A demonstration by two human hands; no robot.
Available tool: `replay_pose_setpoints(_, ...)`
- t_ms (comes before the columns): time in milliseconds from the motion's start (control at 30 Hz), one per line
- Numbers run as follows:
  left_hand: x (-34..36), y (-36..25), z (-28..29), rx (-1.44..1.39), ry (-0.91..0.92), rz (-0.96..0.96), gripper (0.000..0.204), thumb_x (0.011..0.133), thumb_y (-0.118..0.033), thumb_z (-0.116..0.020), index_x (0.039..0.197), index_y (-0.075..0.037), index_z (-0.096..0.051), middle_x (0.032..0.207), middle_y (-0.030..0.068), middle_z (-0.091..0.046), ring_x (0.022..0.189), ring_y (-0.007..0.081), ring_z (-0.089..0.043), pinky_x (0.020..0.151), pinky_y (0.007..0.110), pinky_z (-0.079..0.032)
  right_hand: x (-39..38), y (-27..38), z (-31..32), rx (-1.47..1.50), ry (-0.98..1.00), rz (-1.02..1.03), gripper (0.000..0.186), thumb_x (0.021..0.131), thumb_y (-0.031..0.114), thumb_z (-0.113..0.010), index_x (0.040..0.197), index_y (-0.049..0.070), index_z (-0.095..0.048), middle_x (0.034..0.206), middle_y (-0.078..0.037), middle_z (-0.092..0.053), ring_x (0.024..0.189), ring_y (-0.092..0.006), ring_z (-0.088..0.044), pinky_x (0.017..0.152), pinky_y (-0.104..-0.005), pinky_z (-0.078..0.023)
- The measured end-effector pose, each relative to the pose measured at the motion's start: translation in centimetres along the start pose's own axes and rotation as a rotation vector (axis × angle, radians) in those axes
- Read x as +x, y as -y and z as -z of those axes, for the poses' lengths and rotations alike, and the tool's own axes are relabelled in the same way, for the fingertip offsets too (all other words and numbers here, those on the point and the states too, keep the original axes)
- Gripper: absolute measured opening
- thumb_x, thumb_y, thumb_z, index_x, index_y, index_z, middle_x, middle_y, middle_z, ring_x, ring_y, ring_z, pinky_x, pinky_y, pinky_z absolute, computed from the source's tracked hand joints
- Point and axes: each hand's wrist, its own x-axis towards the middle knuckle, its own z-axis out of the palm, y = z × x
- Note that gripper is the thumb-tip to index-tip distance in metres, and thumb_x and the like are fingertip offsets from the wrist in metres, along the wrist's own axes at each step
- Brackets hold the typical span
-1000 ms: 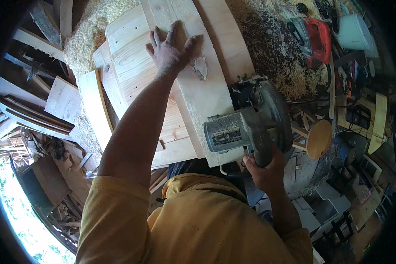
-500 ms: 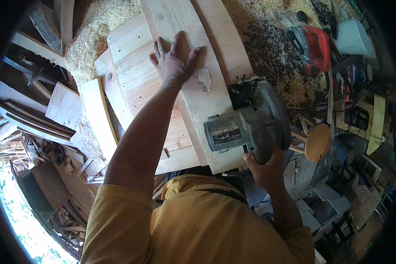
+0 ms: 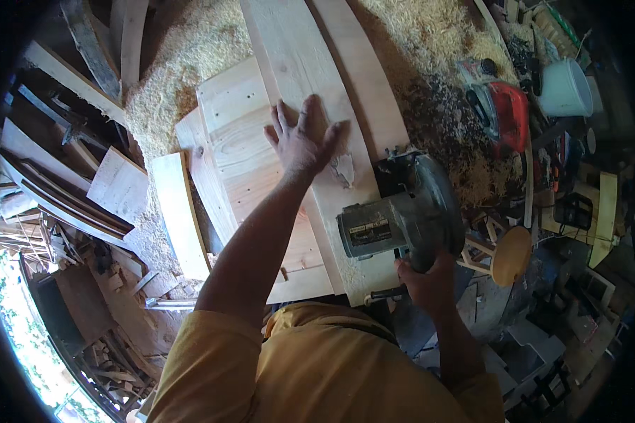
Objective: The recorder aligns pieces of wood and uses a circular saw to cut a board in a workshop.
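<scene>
My right hand is wrapped round the rear handle of a grey circular saw. The saw sits on the right edge of a long pale wooden board, near the board's close end; its blade is hidden. Fingers spread, my left hand lies flat on that same board, ahead and left of the saw. Just right of the hand is a rough, lighter patch in the wood. Under the board lies a wide panel of joined planks, and another board runs along its right side.
Wood shavings surround the boards. At the right are a red and black power tool, a white bucket and a stool with a round wooden seat. Offcuts and stacked timber lie left.
The saw has slid a little forward along the board, away from me, with my right hand on it. My left hand stays flat in place. The whole view has shifted slightly.
</scene>
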Motion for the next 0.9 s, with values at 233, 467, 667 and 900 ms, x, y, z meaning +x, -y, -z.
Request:
replay_pose_setpoints(233,2.4,1.3,-0.6,0.016,0.02,0.031,0.085,0.076,-0.063,-0.051,0.14,-0.015,-0.024,0.146,0.0212,-0.018,0.137,0.0333,-0.012,0.106,0.058,-0.007,0.4,0.5,0.0,-0.112,-0.032,-0.004,0.033,0.069,0.012,-0.072,0.096,0.003,-0.056,0.082,-0.01,-0.058,0.078,-0.0246,-0.057,0.076,-0.0374,-0.045)
replay_pose_setpoints(467,13.0,5.9,-0.1,0.063,-0.015,0.17,0.1,0.072,-0.07,-0.051,0.14,-0.003,-0.022,0.147,0.0168,-0.019,0.138,0.029,-0.01,0.107,0.055,-0.005,0.6,0.8,-0.4,-0.12,-0.087,0.125,0.031,0.07,0.011,-0.069,0.096,0.002,-0.056,0.077,-0.013,-0.059,0.072,-0.0256,-0.06,0.067,-0.0366,-0.046)
replay_pose_setpoints(667,15.3,5.7,0.6,0.079,0.028,0.119,0.105,0.065,-0.072,-0.058,0.137,-0.002,-0.027,0.14,0.0165,-0.031,0.133,0.0277,-0.022,0.107,0.051,-0.009,1.4,0.8,-0.2,-0.042,-0.003,0.085,0.028,0.071,0.008,-0.069,0.094,0.003,-0.055,0.073,-0.01,-0.056,0.066,-0.0201,-0.057,0.063,-0.0331,-0.046)
replay_pose_setpoints(900,15.1,5.8,0.7,0.088,0.025,0.097,0.104,0.065,-0.071,-0.057,0.136,-0.001,-0.028,0.137,0.0175,-0.034,0.132,0.0277,-0.023,0.107,0.05,-0.011,2.6,1.7,-0.7,-0.002,-0.028,0.088,0.027,0.071,0.007,-0.068,0.093,0.003,-0.055,0.071,-0.008,-0.054,0.064,-0.0184,-0.055,0.062,-0.032,-0.045)
